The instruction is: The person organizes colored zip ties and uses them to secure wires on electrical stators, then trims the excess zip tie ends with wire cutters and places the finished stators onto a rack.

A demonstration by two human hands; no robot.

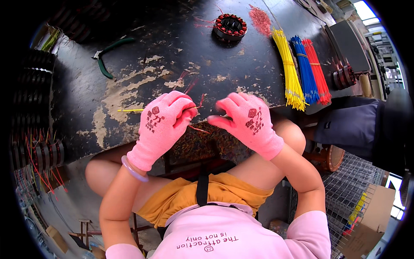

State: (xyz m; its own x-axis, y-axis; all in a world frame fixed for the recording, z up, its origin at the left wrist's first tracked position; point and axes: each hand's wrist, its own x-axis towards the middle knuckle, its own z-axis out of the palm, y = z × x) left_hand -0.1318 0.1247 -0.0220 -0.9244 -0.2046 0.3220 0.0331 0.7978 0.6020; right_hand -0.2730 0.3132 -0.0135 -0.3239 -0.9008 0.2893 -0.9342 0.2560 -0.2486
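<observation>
My left hand (161, 123), in a pink printed glove, is closed at the table's front edge. Thin red wires (201, 102) stick out from its fingertips, and more red strands (185, 82) show just beyond the knuckles. A yellow wire (130, 110) juts out from the left side of this hand. Whatever else lies under the palm is hidden. A short gap to the right, my right hand (248, 121), gloved alike, has its thumb and bent fingers apart. Nothing shows between them, and the fingertips are slightly blurred.
Far back stands a round wound stator (230, 27), beside red clippings (260, 20). Yellow (288, 69), blue (305, 71) and red wire bundles (316, 71) lie at right. Green-handled cutters (103, 56) rest at back left. Stacked stators (39, 154) line the left.
</observation>
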